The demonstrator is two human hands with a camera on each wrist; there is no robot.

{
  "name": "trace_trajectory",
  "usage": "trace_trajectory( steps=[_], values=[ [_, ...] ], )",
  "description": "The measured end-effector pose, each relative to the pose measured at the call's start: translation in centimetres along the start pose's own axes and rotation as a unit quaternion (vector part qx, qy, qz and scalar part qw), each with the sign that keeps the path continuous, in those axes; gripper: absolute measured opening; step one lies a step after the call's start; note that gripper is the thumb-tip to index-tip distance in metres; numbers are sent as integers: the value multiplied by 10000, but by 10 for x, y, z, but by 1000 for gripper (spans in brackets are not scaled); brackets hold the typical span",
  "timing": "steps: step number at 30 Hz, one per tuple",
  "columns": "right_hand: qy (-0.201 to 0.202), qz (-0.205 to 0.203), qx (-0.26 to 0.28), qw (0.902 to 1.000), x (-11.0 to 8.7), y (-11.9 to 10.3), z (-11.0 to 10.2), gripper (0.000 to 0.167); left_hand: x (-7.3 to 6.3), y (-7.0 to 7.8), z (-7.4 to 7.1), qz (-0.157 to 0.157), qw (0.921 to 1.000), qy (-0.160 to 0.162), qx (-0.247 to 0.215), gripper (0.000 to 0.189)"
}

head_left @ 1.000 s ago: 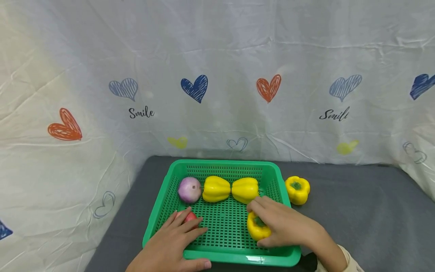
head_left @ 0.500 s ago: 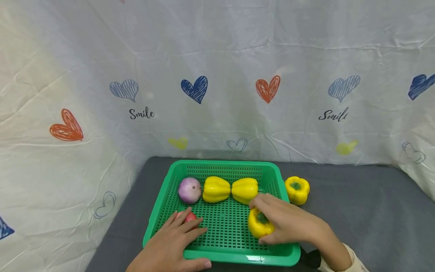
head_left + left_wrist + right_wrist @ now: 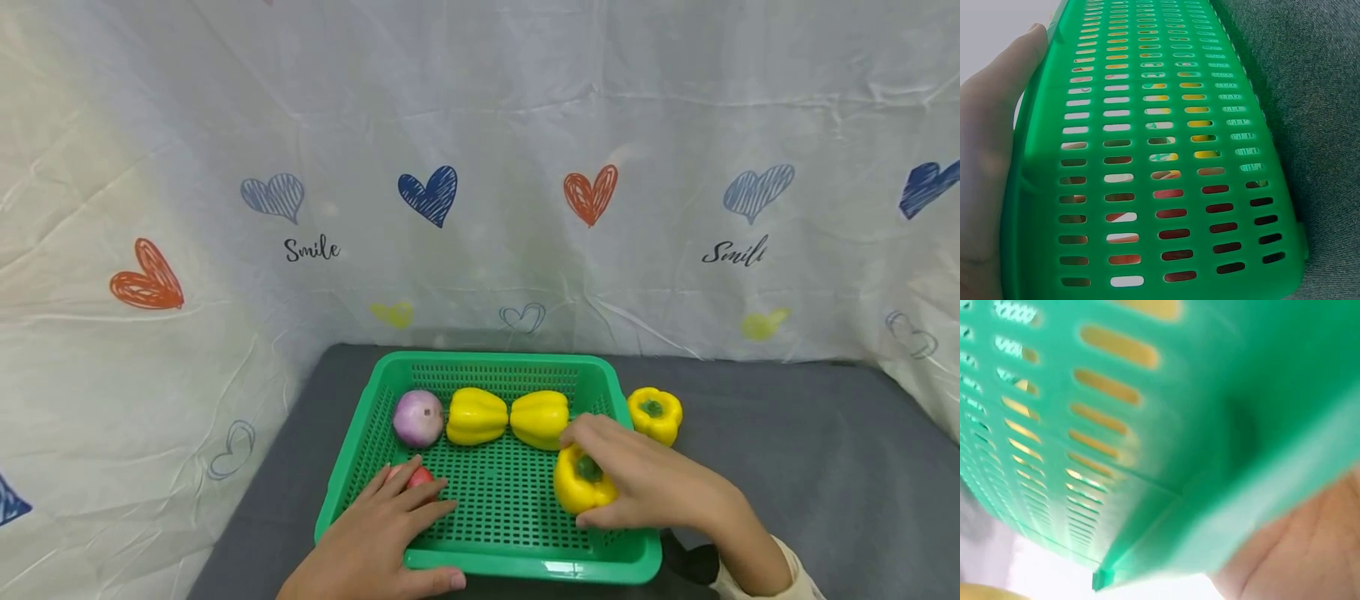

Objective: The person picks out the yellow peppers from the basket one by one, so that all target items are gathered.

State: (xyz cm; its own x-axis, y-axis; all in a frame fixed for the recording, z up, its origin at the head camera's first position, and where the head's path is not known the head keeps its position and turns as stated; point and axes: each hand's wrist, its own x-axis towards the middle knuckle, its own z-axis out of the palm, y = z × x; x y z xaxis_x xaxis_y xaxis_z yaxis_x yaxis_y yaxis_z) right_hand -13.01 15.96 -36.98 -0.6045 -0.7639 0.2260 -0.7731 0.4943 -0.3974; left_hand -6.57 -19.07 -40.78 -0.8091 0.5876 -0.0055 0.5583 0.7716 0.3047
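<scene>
My right hand (image 3: 637,479) grips a yellow bell pepper (image 3: 577,487), stem upward, inside the front right of the green basket (image 3: 547,570). Its fingers curl over the far side and the thumb is at the near side. My left hand (image 3: 382,529) lies with spread fingers over a round red item (image 3: 422,477), mostly hidden beneath them; its kind I cannot tell. The left thumb lies along the basket's near rim. In the left wrist view, the left hand (image 3: 991,137) is beside the basket wall (image 3: 1041,187). The right wrist view shows part of the right hand (image 3: 1310,544) behind the basket edge.
A purple onion (image 3: 417,419) and two yellow bell peppers (image 3: 477,417) lie in a row along the basket's back wall. Outside, right of the basket, another yellow bell pepper (image 3: 656,415) stands on the dark grey tabletop (image 3: 787,442). A white heart-printed curtain (image 3: 510,125) hangs behind.
My right hand has moved slightly back and to the right with the yellow bell pepper in its grip. The left hand has stayed over the red item.
</scene>
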Motion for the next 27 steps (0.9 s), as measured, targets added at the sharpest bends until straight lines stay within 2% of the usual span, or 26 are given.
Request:
trace_trajectory(
  steps=[19, 27],
  values=[
    [324, 170, 807, 9961, -14, 15, -25, 62, 0, 1, 0, -6, 9999, 69, 92, 74],
    [764, 164, 605, 9951, -23, 15, -38, 61, 0, 0, 0, 9, 9999, 83, 84, 73]
  ],
)
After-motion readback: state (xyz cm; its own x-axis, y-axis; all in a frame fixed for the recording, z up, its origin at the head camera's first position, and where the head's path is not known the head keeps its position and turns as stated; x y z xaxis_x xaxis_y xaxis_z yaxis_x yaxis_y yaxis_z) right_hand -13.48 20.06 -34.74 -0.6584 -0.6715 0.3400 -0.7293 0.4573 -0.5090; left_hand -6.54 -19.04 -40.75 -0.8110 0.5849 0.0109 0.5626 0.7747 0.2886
